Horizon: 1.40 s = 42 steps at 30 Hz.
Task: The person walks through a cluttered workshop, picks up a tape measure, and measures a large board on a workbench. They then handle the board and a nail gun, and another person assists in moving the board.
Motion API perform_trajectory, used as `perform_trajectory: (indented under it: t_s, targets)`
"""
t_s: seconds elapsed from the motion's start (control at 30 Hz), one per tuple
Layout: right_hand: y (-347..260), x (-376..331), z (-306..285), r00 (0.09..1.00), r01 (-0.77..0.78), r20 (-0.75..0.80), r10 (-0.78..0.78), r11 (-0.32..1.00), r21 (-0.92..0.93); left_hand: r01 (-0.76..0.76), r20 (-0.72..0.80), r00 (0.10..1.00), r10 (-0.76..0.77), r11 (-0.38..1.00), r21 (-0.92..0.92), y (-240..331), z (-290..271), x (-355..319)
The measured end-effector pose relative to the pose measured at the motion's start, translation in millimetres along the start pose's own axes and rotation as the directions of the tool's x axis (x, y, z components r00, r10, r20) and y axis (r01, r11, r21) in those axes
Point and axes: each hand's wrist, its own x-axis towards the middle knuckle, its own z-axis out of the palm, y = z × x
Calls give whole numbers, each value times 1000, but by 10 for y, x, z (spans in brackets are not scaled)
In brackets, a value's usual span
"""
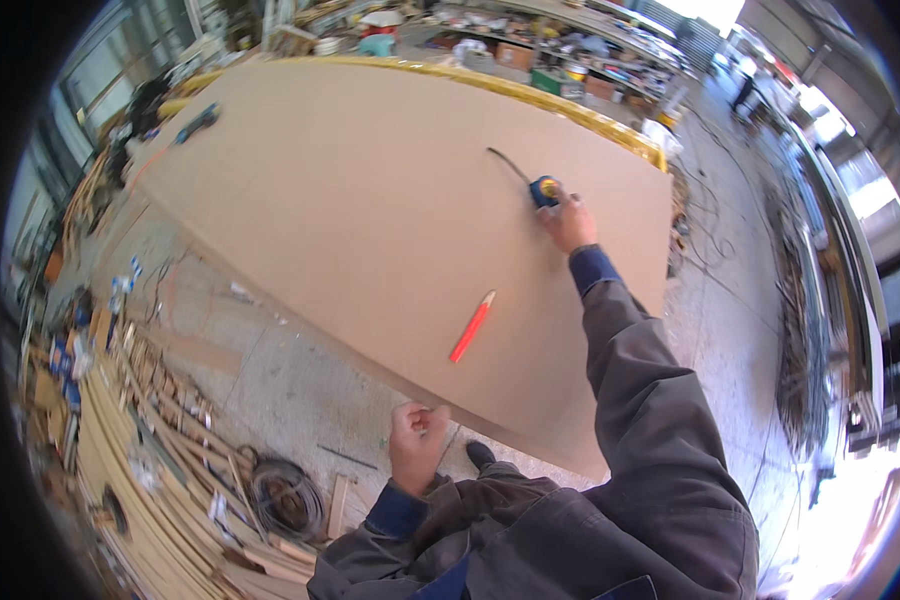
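A large flat brown board (370, 200) lies across the view like a tabletop. On its right part sits a blue tape measure (543, 191) with a yellow centre, and a short dark length of its blade sticks out to the far left. My right hand (570, 221) reaches over the board, its fingers closed on the tape measure's near side. Nearer to me, a red flat carpenter's pencil (472, 327) lies on the board, touched by neither hand. Beside the board's near edge, my left hand (417, 442) is loosely curled, with nothing visible in it.
A blue and black power tool (199, 122) with an orange cord rests at the board's far left corner. Yellow wrapped material (450, 73) runs along the far edge. Timber strips (140, 450) and a coiled cable (286, 497) lie on the floor at left. Cluttered shelves (530, 50) stand behind.
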Motion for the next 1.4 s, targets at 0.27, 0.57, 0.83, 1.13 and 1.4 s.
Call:
perform_trajectory:
  t_s: [0.27,0.57,0.83,1.13,1.4]
  targets:
    - [-90,-994,-612,983,-128,177,57,900,418,442,281,896,-344,751,-490,59,-31,403]
    - [2137,-2941,-814,567,-571,197,800,209,794,338,183,939,-292,680,-650,-30,163,523]
    - [1276,-2957,-782,471,-698,377,798,76,712,91,-134,967,-218,783,-615,166,511,488]
    - [1633,-3106,-389,482,-555,397,781,-79,828,-67,-165,985,-61,739,-670,235,796,604]
    - [1771,-2958,-202,651,-392,365,666,-117,913,-21,-209,966,-149,766,-643,163,783,792]
